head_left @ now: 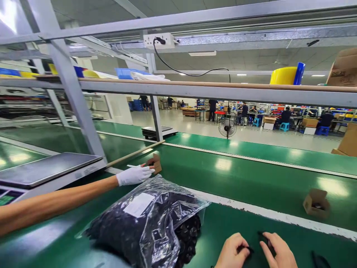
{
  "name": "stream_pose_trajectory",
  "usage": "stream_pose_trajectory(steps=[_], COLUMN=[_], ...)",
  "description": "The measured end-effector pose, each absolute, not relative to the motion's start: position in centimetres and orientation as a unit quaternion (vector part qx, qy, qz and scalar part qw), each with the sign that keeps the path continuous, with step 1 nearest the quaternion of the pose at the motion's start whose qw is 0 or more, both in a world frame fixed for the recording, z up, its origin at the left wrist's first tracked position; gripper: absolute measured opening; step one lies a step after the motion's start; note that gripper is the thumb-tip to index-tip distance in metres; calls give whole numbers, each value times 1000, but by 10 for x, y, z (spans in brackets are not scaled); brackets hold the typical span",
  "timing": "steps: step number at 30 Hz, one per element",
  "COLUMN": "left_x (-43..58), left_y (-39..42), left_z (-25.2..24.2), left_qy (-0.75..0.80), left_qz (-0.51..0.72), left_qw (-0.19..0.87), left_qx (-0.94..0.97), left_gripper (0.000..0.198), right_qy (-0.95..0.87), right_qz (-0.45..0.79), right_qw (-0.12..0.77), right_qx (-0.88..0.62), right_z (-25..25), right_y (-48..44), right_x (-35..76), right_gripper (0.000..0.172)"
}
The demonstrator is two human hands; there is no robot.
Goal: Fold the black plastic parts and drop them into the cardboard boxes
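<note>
Low in the view, my left hand pinches a small black part between thumb and fingers. Beside it, my right hand grips another small black piece between thumb and forefinger; its exact kind is too small to tell. The two hands are close but apart, just above the green work surface. To their left lies a clear plastic bag with a white label, full of black parts that show at its open end. A black looped item rests to the right of my right hand, partly cut off.
A co-worker's white-gloved hand reaches from the left to a small open cardboard box. Another small box stands on the green belt at right. A scale sits at left; a shelf beam crosses above.
</note>
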State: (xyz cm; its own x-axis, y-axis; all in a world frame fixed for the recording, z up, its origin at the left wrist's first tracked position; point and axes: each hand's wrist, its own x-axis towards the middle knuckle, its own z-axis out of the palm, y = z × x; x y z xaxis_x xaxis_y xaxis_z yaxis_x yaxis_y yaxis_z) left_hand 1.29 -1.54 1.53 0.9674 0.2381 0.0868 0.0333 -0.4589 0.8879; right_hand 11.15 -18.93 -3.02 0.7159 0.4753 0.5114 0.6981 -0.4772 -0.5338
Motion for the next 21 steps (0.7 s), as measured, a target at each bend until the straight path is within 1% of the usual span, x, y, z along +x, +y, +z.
stream_pose_trajectory(steps=[2, 5, 8, 10, 13, 15, 18, 21], left_x=[14, 15, 14, 14, 15, 16, 19, 22], left_y=[-15, -16, -19, -19, -18, -16, -15, -13], left_z=[18, 19, 18, 17, 16, 16, 14, 12], left_qy=[83, 79, 72, 72, 81, 84, 85, 95], left_qz=[101, 89, 82, 82, 74, 66, 63, 63], left_qw=[511, 511, 513, 513, 512, 513, 518, 527], left_qx=[849, 851, 852, 851, 852, 852, 849, 842], left_gripper=[12, 12, 11, 12, 13, 14, 13, 13], right_qy=[-370, -372, -372, -377, -348, -287, -185, -195], right_qz=[-159, -145, -125, -104, -101, -145, -219, -196], right_qw=[322, 281, 246, 211, 164, 129, 39, -8], right_qx=[-857, -873, -886, -896, -917, -938, -957, -961], right_z=[-29, -26, -22, -18, -4, 13, 42, 63], right_y=[-199, -201, -196, -198, -217, -238, -264, -267], right_x=[123, 124, 113, 111, 132, 164, 222, 266], right_gripper=[26, 27, 19, 17, 25, 29, 33, 37])
